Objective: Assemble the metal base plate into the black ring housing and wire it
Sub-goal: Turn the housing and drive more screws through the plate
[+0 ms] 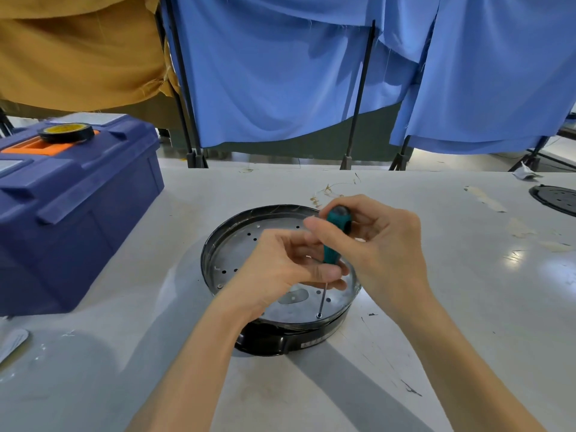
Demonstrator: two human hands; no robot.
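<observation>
- A round black plastic ring housing [265,341] lies flat on the white surface [467,307], near the front edge and straight before the person.
- A round grey metal base plate [237,254], pierced with small holes, sits inside the housing, ringed by its black rim.
- A slim screwdriver with a teal and black handle [335,235] stands nearly upright over the plate. Its thin steel shaft runs down to a screw [319,315] close to the plate's near edge.
- The right hand [383,244] has its grip curled round the upper part of the handle, with the fingers wrapped over the top.
- The left hand [280,269] pinches the lower end of the handle between thumb and fingers, just above the bare shaft.
- A few thin, pale wire strands [330,190] lie on the surface just behind the housing.
- A dark blue plastic toolbox [78,213] with an orange handle recess stands on the left of the surface, well apart from the housing. A roll of black tape with a yellow core [66,132] rests on its lid.
- Another black round part [558,199] lies at the far right, cut off by the frame edge.
- Blue cloth [280,73] and mustard cloth [78,51] hang over dark stands behind the surface.
</observation>
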